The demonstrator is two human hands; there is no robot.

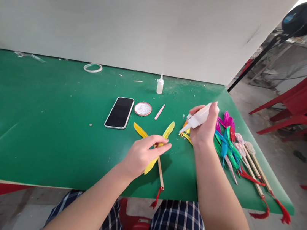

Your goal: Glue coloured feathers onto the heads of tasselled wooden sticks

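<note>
My right hand (205,128) is closed round a white glue bottle (200,117), its nozzle tipped down to the left above the table. Between the fingers of my left hand (143,154) are yellow feathers (169,129) that stick out above and below the hand. A wooden stick (160,173) with a red tassel (156,199) extends from under them toward the table's front edge; my fingers hide where stick and feathers meet. Another yellow feather (140,130) points up to the left. Orange and yellow feathers (187,135) lie partly behind my right hand.
On the green table (39,125) are a phone (119,112), a round dish (143,109), a pink pointed tool (159,112), a small bottle (160,85) and a tape ring (92,68). Coloured feathers (226,141) and tasselled sticks (255,165) lie at the right edge.
</note>
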